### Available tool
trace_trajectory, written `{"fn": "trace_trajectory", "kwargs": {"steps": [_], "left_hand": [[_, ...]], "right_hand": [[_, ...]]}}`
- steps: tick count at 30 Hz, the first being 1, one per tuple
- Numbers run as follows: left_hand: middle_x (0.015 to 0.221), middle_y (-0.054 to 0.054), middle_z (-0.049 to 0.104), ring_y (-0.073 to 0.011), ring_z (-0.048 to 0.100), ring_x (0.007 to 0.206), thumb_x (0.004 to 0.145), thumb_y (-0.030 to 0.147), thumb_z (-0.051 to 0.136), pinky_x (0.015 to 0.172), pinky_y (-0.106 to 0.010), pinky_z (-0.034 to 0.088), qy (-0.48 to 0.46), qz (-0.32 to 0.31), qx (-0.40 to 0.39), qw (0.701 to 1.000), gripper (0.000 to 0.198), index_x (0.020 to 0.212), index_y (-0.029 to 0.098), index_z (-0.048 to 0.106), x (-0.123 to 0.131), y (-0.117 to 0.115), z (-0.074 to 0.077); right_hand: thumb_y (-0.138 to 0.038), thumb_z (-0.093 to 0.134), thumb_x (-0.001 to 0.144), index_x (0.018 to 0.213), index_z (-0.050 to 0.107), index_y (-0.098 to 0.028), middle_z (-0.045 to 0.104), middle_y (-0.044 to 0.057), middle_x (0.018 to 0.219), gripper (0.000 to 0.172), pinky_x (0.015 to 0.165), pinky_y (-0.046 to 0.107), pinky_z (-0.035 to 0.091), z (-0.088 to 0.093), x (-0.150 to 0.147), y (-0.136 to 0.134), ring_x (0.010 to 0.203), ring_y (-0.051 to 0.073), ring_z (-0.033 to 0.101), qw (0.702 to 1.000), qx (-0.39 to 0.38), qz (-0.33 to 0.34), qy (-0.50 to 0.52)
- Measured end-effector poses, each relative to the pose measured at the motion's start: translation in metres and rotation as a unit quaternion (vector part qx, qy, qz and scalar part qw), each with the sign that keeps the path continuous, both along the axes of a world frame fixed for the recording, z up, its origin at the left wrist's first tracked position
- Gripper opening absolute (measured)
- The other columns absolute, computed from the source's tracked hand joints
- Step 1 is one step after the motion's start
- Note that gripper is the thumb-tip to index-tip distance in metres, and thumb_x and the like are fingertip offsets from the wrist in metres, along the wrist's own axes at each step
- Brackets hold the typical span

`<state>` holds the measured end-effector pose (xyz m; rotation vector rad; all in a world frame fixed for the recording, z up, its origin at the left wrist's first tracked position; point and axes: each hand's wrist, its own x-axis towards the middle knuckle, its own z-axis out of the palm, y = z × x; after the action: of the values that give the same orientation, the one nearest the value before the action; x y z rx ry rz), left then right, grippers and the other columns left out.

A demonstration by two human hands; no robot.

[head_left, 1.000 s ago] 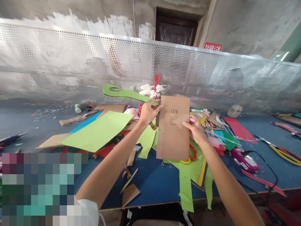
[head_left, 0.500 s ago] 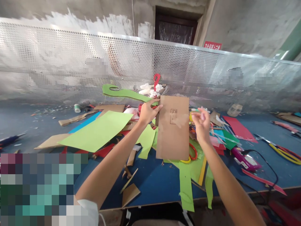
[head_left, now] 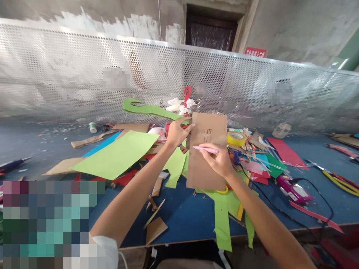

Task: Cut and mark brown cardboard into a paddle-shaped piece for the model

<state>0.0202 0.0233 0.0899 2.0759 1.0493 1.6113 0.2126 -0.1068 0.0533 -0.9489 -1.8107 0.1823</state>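
A brown cardboard piece (head_left: 206,170) with a small printed stamp stands up in front of me, tilted back. My left hand (head_left: 178,131) grips its upper left edge, thumb against the side and fingers near the top corner. One end of a curved green strip (head_left: 151,109) meets that corner by the fingers; whether the hand also holds it, I cannot tell. Pinched in my right hand (head_left: 218,160) is a pink pen (head_left: 206,149), its tip at the left part of the cardboard's face. The right hand covers part of the cardboard's right side.
A large light green sheet (head_left: 117,155) lies left. Right of the cardboard are yellow tape (head_left: 236,138), a blue glue gun (head_left: 235,155) with a cord, a purple device (head_left: 294,189) and pliers (head_left: 336,179). Green scraps (head_left: 223,224) hang over the front edge. A perforated metal screen (head_left: 84,74) stands behind.
My right hand has moved left and down from beside the cardboard onto its face, bringing the pink pen to it. The left hand and the cardboard have stayed nearly still.
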Motion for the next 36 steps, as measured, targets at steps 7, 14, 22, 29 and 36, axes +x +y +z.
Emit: {"fn": "trace_trajectory", "kwargs": {"steps": [7, 14, 22, 29, 36], "left_hand": [[0.131, -0.009, 0.081, -0.0307, 0.074, 0.128, 0.091, 0.033, 0.082, 0.114, -0.041, 0.056, -0.003, 0.0, -0.007, 1.0, 0.031, 0.121, 0.023, 0.083, 0.0003, 0.0003, 0.0007], [0.131, -0.009, 0.082, -0.0307, 0.074, 0.13, 0.091, 0.032, 0.082, 0.115, -0.042, 0.056, 0.0, 0.003, -0.007, 1.0, 0.031, 0.12, 0.022, 0.083, 0.0001, -0.0027, 0.0037], [0.132, -0.008, 0.081, -0.0303, 0.073, 0.132, 0.092, 0.031, 0.082, 0.117, -0.041, 0.055, 0.008, 0.003, -0.007, 1.0, 0.031, 0.121, 0.022, 0.083, 0.0006, -0.0021, 0.0023], [0.131, -0.008, 0.082, -0.0298, 0.074, 0.129, 0.092, 0.032, 0.082, 0.115, -0.041, 0.056, 0.005, 0.001, 0.002, 1.0, 0.031, 0.122, 0.023, 0.082, -0.0005, 0.0016, -0.0004], [0.131, -0.008, 0.082, -0.029, 0.075, 0.129, 0.092, 0.031, 0.082, 0.116, -0.041, 0.056, 0.01, 0.005, 0.003, 1.0, 0.03, 0.121, 0.023, 0.082, -0.0001, 0.0007, 0.0]], "right_hand": [[-0.034, 0.064, 0.105, 0.109, 0.08, -0.029, 0.085, 0.003, 0.104, 0.017, 0.077, 0.034, 0.063, 0.0027, -0.0089, -0.0013, 0.089, 0.021, 0.079, 0.999, 0.017, -0.004, -0.034], [-0.035, 0.064, 0.104, 0.11, 0.08, -0.028, 0.084, 0.002, 0.1, 0.019, 0.072, 0.032, 0.059, 0.0015, -0.0086, -0.0014, 0.079, 0.019, 0.077, 0.998, 0.006, -0.012, -0.055], [-0.033, 0.063, 0.103, 0.104, 0.079, -0.026, 0.083, 0.002, 0.095, 0.018, 0.076, 0.032, 0.06, 0.0038, -0.0086, -0.0045, 0.082, 0.019, 0.076, 0.998, 0.02, -0.026, -0.054], [-0.035, 0.064, 0.104, 0.105, 0.08, -0.026, 0.082, 0.003, 0.093, 0.019, 0.072, 0.031, 0.058, 0.0044, -0.0089, -0.0048, 0.076, 0.018, 0.074, 0.998, 0.021, -0.019, -0.058], [-0.037, 0.064, 0.104, 0.105, 0.081, -0.026, 0.082, 0.003, 0.093, 0.02, 0.071, 0.03, 0.057, 0.0043, -0.0072, -0.005, 0.073, 0.017, 0.073, 0.998, 0.005, -0.023, -0.051]]}}
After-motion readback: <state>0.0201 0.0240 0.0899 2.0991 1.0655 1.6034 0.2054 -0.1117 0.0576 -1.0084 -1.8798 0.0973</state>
